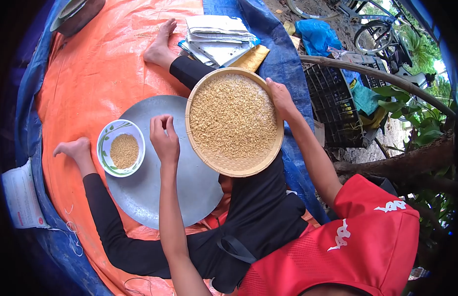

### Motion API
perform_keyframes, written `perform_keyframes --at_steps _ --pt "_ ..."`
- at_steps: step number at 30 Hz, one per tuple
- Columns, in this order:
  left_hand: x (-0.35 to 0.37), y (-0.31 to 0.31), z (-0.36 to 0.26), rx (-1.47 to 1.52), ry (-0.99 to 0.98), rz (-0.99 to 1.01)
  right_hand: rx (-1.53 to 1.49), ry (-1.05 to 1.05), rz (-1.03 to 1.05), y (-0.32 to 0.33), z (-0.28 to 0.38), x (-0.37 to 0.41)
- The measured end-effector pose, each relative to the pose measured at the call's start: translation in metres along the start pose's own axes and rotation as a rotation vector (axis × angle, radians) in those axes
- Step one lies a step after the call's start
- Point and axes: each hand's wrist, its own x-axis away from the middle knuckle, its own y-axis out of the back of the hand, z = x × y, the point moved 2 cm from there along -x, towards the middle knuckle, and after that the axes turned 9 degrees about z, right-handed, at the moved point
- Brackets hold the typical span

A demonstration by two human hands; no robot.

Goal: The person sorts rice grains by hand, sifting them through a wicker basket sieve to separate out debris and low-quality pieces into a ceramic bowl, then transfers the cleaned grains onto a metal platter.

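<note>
My right hand (282, 101) grips the right rim of a round woven basket (234, 123) full of golden unhusked grain, with a paler patch near its upper right. The basket is over the right part of a round grey metal tray (140, 197). Left of the basket, my left hand (164, 140) is raised above the tray, its fingers curled together; whatever they may hold is too small to make out. A white bowl (105, 160) with green leaf patterns stands at the tray's left side, holding a small heap of grain (124, 151).
An orange tarp (90, 93) edged with blue sheeting lies below. My legs in black trousers (135, 254) stretch around the tray. Folded white sacks (219, 37) lie at the top. A dark pot (80, 17) is upper left. Black crates (332, 106), a branch and bicycles are at the right.
</note>
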Motion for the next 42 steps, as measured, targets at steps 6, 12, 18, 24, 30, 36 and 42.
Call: perform_keyframes --at_steps 6,12,18,24,30,36,42 --pt "-0.048 0.022 -0.093 0.294 -0.142 0.279 0.022 0.01 0.003 0.0 0.002 -0.001" --pt "-0.031 0.02 0.009 0.212 0.244 0.135 0.015 0.022 0.001 0.001 -0.003 -0.002" --pt "0.05 -0.041 0.1 -0.273 0.437 0.226 0.025 0.01 -0.013 -0.002 0.003 0.001" --pt "0.06 -0.067 0.106 -0.378 0.348 0.176 0.063 0.016 -0.028 0.002 -0.002 -0.003" --pt "0.06 -0.069 0.104 -0.379 0.398 0.158 0.059 0.015 -0.024 0.001 0.0 -0.002" --pt "0.064 -0.065 0.099 -0.446 0.47 0.115 0.02 0.008 -0.025 -0.001 -0.001 -0.001" --pt "0.067 -0.072 0.1 -0.485 0.467 0.154 0.083 0.014 0.0 0.003 -0.001 -0.001"
